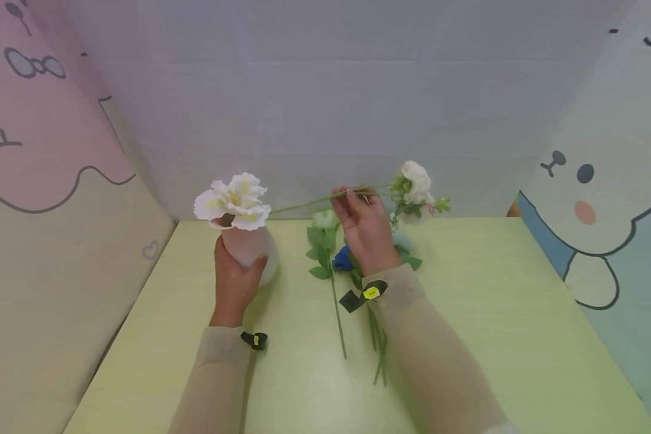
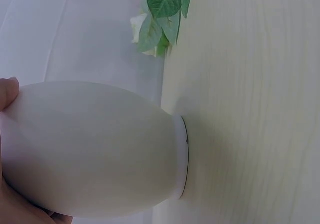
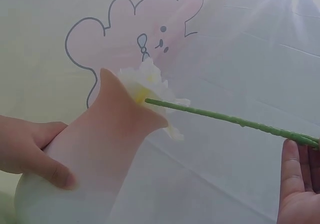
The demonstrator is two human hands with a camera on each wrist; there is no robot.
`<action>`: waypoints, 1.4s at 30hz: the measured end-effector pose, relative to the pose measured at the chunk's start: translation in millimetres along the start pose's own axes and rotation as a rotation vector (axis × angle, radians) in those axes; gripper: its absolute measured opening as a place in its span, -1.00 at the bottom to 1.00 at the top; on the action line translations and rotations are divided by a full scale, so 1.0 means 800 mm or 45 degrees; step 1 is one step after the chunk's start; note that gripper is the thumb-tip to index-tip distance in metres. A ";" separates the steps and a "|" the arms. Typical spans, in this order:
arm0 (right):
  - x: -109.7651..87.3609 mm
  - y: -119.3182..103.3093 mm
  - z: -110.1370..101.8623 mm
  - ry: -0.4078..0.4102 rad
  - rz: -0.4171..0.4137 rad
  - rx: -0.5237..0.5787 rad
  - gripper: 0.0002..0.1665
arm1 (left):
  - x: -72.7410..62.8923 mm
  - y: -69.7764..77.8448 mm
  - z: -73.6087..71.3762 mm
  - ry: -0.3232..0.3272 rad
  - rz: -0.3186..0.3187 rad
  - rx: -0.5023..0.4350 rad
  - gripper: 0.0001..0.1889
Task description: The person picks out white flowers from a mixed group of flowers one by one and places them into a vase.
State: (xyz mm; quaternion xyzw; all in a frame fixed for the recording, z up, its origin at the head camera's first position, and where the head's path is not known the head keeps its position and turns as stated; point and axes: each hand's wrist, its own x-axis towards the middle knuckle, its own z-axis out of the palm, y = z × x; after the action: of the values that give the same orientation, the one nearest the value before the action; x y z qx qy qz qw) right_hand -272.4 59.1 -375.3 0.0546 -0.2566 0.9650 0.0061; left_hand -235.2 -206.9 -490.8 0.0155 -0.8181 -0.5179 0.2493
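Note:
My left hand (image 1: 235,277) grips the side of a pinkish-white vase (image 1: 257,250), whose base shows close to the table in the left wrist view. A white flower with a yellow centre (image 1: 244,202) stands in the vase's wavy mouth. My right hand (image 1: 366,226) pinches the green stem (image 3: 225,116) of a white artificial flower (image 1: 416,181) between thumb and fingers. That stem lies nearly level, its blossom off to the right. Its free end points left and overlaps the flower at the vase mouth in the right wrist view.
Below and beside my right hand lie several artificial flowers: a pale green one (image 1: 325,220) with leaves, a blue rose (image 1: 343,259) and a pale blue bloom (image 1: 403,241). Their stems reach toward the front of the light wooden table (image 1: 483,289). Cartoon-printed sheets (image 1: 331,108) surround the table.

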 end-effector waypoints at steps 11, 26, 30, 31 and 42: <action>0.007 0.009 0.008 -0.004 -0.042 -0.010 -0.81 | -0.001 -0.004 0.002 0.014 0.013 0.017 0.07; 0.005 0.013 0.027 -0.142 -0.109 -0.209 -0.84 | -0.002 -0.002 0.000 0.006 0.017 0.003 0.05; 0.009 0.012 0.038 -0.184 -0.156 -0.288 -0.86 | -0.003 0.001 -0.001 0.007 0.014 0.012 0.05; 0.011 0.011 0.041 -0.191 -0.167 -0.303 -0.86 | -0.003 0.001 -0.001 0.005 0.013 0.013 0.06; 0.015 0.018 0.069 -0.299 -0.203 -0.492 -0.83 | -0.002 -0.003 0.000 0.001 0.031 0.026 0.07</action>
State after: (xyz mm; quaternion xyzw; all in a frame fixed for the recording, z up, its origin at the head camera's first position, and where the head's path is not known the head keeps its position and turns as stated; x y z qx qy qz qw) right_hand -279.0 18.7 -333.4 0.1842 -0.4305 0.8814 0.0625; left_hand -234.3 -207.6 -493.9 0.0082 -0.8234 -0.5065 0.2557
